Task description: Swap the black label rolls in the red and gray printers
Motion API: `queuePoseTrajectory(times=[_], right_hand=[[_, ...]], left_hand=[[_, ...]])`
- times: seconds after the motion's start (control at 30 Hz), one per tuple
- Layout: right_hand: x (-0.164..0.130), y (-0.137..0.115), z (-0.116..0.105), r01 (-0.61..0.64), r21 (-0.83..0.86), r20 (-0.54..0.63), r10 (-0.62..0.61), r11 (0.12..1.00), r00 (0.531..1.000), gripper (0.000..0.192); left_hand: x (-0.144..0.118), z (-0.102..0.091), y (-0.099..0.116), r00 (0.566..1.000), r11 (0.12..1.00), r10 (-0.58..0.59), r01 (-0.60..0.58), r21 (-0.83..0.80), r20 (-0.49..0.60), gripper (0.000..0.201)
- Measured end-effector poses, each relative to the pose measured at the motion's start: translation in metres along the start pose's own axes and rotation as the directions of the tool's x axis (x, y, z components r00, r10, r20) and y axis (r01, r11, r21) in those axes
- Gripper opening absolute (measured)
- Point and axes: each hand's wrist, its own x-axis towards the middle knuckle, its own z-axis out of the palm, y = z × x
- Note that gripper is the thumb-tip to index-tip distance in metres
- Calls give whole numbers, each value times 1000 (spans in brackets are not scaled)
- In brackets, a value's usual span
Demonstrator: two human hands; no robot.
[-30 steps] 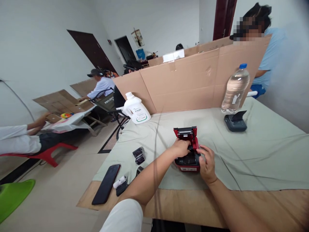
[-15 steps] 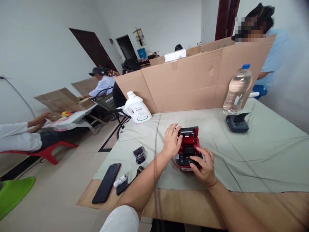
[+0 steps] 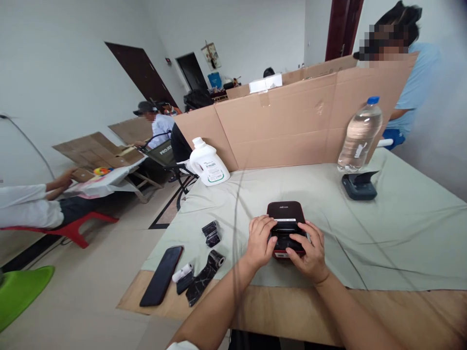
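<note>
A small black and red label printer point(image 3: 285, 210) sits on the cloth in front of me, its lid down. My left hand point(image 3: 260, 239) grips its left side, fingers bent over the lid's near edge and thumb low on the front. On the opposite side, my right hand point(image 3: 309, 246) holds the body, fingertips along the right edge and thumb near the front corner. The printer's inside is hidden under the lid.
Left of the printer lie a black phone point(image 3: 161, 276), a white paper roll point(image 3: 182, 273), an unrolled black roll point(image 3: 206, 277) and black wrapping point(image 3: 211, 233). Behind stand a white jug point(image 3: 208, 163), a water bottle point(image 3: 359, 136), a dark device point(image 3: 359, 187) and a cardboard screen point(image 3: 277, 129). People sit beyond.
The printer's lid has swung from upright to closed. My left hand came down and nearer with it, while my right hand stayed at the right side.
</note>
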Motion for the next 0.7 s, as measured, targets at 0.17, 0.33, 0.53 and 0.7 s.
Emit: queuePoseTrajectory(times=[0.17, 0.33, 0.53, 0.7], right_hand=[[0, 3, 3, 20, 48, -30, -18, 999, 999, 42], [0, 7, 5, 43, 47, 9, -44, 998, 999, 46], [2, 5, 6, 85, -39, -31, -86, 996, 996, 37], [5, 3, 7, 91, -82, -38, -95, 992, 995, 31]], left_hand=[[-17, 22, 1, 991, 998, -50, 46, -34, -128, 38], [-24, 38, 0, 960, 996, -69, 50, -76, -271, 37], [-24, 39, -1, 953, 997, -39, 16, -80, -302, 35], [-22, 38, 0, 950, 997, -41, 20, -70, -310, 33]])
